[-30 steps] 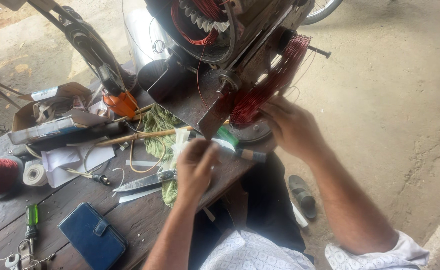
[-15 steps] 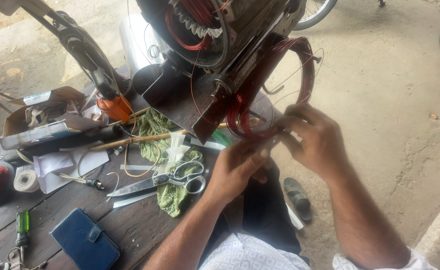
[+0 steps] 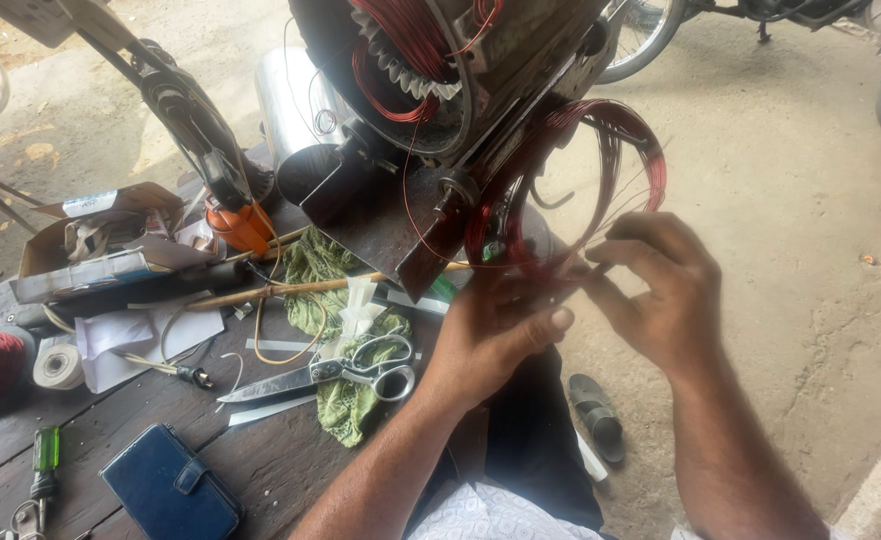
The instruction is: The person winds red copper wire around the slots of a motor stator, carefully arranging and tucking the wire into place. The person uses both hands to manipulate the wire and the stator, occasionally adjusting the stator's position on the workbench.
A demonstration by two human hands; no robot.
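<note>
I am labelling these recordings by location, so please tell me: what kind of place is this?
Probably an open-air motor repair workshop: a stator with red copper windings, a loose wire coil in both hands, scissors on a cluttered wooden bench.

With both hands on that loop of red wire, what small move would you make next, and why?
Probably gather the stray strands back into the red wire coil: a few splay loose near the right hand, while the left hand pinches the bundle's lower end beside the motor stator.
</note>
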